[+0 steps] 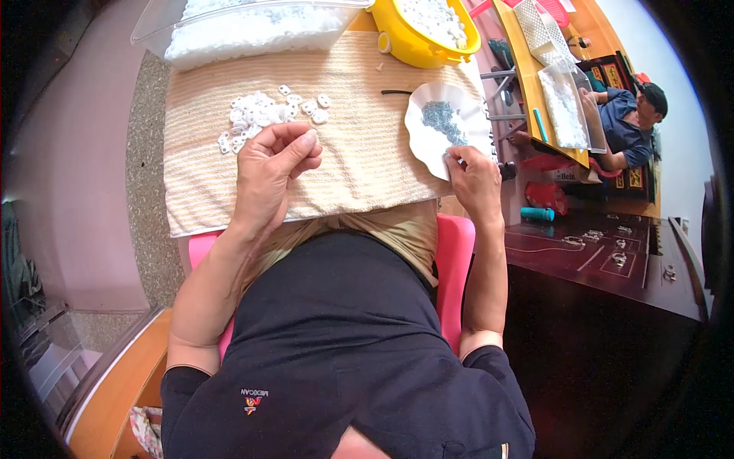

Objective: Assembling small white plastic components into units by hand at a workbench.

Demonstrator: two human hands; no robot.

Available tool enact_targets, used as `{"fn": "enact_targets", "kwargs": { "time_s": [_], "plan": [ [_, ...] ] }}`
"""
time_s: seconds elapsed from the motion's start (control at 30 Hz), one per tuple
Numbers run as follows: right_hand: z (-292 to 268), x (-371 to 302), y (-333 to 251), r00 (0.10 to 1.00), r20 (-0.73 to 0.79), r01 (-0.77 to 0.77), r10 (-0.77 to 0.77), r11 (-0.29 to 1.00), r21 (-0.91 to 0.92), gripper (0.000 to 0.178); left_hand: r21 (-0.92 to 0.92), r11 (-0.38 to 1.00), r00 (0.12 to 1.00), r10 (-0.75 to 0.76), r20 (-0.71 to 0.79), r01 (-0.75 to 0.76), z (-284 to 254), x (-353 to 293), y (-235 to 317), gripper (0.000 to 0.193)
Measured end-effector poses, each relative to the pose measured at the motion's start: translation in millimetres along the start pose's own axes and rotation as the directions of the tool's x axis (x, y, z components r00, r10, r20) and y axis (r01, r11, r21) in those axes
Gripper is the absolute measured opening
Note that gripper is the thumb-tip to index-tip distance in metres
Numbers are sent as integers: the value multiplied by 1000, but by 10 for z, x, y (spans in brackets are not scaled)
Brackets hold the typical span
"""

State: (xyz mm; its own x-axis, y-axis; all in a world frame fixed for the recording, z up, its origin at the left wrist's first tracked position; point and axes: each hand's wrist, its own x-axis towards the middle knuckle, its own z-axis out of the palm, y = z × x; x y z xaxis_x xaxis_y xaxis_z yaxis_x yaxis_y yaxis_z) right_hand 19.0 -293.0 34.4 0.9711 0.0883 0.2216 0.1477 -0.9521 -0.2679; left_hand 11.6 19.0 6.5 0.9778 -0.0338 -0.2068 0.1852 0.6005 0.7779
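Observation:
My left hand point(274, 168) is raised over the towel, thumb pressed against curled fingers; whatever lies in the pinch is too small or hidden to name. Just beyond it a loose pile of small white plastic pieces with holes point(256, 112) is spread on the striped towel point(367, 115). My right hand point(475, 182) is at the near right rim of a white wavy-edged dish point(422, 145), fingertips pinched together. A heap of small dark metal parts point(440, 116), perhaps screws, lies in that dish. What the right fingertips hold, if anything, I cannot make out.
Behind the towel's far edge stand a clear bin point(260, 34) of white pieces and a yellow tub point(409, 42) of white parts. A thin black stick point(395, 92) lies beside the dish. At right, another person point(631, 122) works at a wooden table point(527, 84).

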Motion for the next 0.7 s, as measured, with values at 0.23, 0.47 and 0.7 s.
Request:
{"fn": "enact_targets", "kwargs": {
  "time_s": [0.23,0.47,0.7],
  "plan": [
    [-22,26,4,999,34,-9,6,997,71,16,23,1000,1000,-14,-1,14,-7,-10,-9,16],
    [-120,104,166,1000,-1,-2,2,999,41,18,25,1000,1000,-17,-2,17,14,-12,-10,15],
    [-170,211,116,979,155,-110,132,984,-143,22,38,999,1000,-15,6,14,21,-21,-16,15]
  ]
}}
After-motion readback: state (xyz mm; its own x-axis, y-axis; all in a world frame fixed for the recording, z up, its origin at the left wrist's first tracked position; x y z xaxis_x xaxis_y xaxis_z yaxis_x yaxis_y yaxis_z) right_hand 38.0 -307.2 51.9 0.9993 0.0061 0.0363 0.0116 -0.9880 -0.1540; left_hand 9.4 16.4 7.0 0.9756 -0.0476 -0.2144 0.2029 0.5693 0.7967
